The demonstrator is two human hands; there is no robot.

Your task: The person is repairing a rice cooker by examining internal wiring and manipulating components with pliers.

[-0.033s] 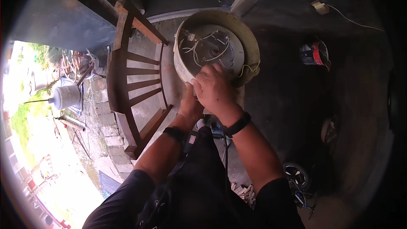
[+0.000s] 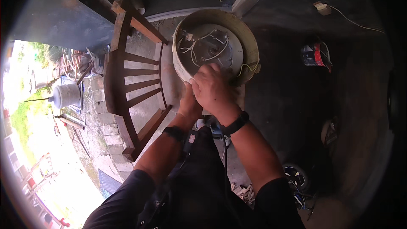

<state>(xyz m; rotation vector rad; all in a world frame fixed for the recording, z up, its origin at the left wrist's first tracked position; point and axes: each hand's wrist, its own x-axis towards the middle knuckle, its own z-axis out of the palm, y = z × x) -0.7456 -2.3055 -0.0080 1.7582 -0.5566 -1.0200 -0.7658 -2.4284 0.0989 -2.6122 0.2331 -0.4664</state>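
Note:
A round cream housing point(image 2: 251, 38) holds a grey metal plate point(image 2: 235, 48) with pale wires; a thin yellow wire point(image 2: 248, 68) lies at its right. My right hand point(image 2: 210, 87) is over the housing's near edge with fingers curled; what lies inside them is hidden. My left hand point(image 2: 190, 101) is just below and left of it, thumb up against the housing's outer wall, other fingers hidden behind my right hand and wrist. The housing sits on a pale support, mostly covered, beside a wooden chair point(image 2: 114, 80) with slatted back.
At left are a bright outdoor area, a stone-block edge point(image 2: 110, 131) and a translucent jug point(image 2: 65, 96). At right are dark walls, a red-and-black bucket point(image 2: 311, 55) and a socket box point(image 2: 322, 9) with cord. Below lie a wood pile point(image 2: 241, 193) and a small bicycle point(image 2: 299, 178).

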